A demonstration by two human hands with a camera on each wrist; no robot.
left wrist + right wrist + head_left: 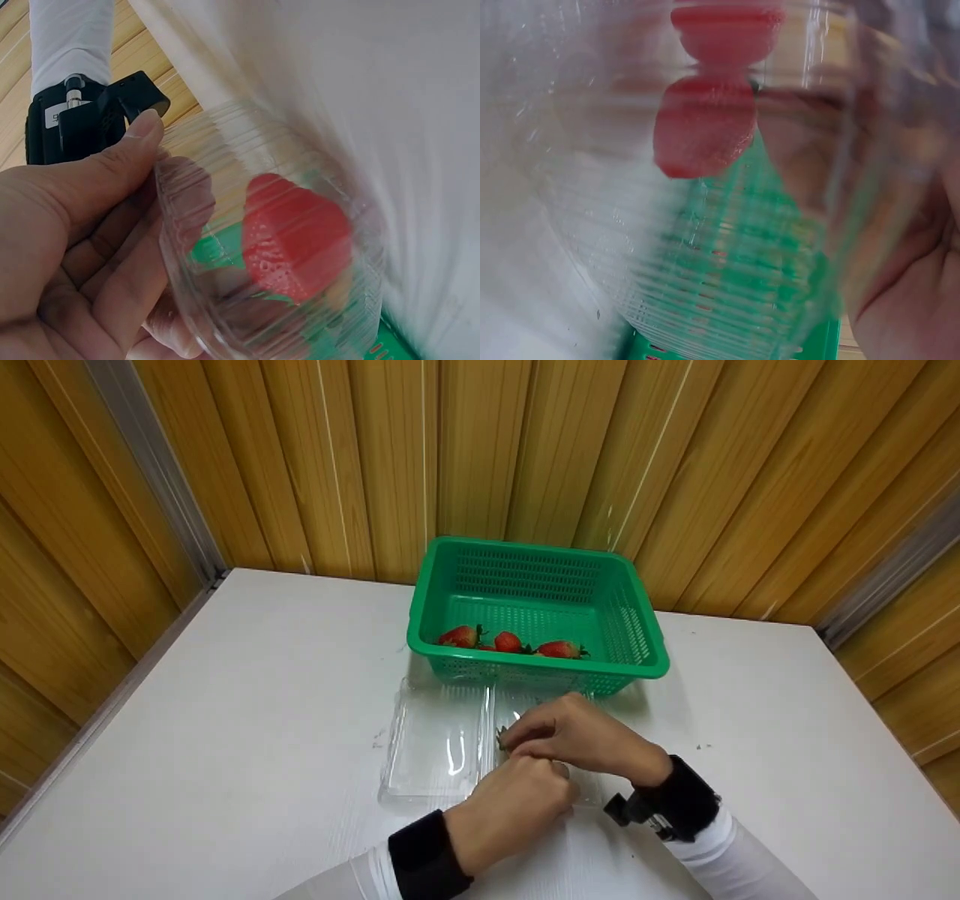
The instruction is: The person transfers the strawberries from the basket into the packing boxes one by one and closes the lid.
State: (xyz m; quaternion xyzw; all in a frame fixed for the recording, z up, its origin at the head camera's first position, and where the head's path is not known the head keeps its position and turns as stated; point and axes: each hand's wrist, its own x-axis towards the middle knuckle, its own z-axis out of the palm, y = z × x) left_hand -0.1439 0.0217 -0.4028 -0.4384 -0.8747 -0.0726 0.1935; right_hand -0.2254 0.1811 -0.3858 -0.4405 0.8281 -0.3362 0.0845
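Note:
A clear plastic clamshell box lies unfolded on the white table, its lid half to the left. My left hand pinches the near rim of the right half; the left wrist view shows the thumb at that rim. Over the same half, my right hand holds a strawberry between thumb and fingers. Only its green leaves show past the fingers in the head view. Through the ribbed plastic, the right wrist view shows the red strawberry blurred, with a red reflection above it.
Just behind the box stands a green plastic basket with slotted walls. Several strawberries lie along its near side. Wood-patterned panels rise behind the white table. Small green bits lie to the right.

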